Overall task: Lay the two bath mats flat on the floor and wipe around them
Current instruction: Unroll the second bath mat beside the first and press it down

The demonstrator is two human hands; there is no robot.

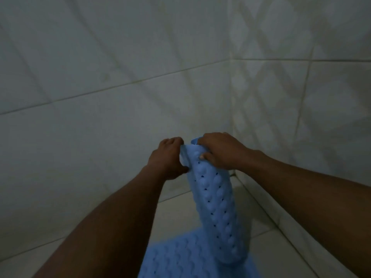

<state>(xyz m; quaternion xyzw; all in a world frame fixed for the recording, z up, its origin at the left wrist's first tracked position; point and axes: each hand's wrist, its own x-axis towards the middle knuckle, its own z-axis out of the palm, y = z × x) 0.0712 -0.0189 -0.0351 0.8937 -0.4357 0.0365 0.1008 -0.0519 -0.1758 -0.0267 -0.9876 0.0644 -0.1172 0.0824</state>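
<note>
In the head view, your left hand and right hand curl round the top edge of a light-blue, bumpy, perforated rubber bath mat, which stands curled upright. Its lower end meets a flat blue mat on the pale tiled floor, near the tiled wall corner. Floor tiles show to its left.

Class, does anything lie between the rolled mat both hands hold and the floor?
Yes. A second blue mat lies flat on the floor, right under the lower end of the rolled mat. Bare floor shows to either side.
</note>
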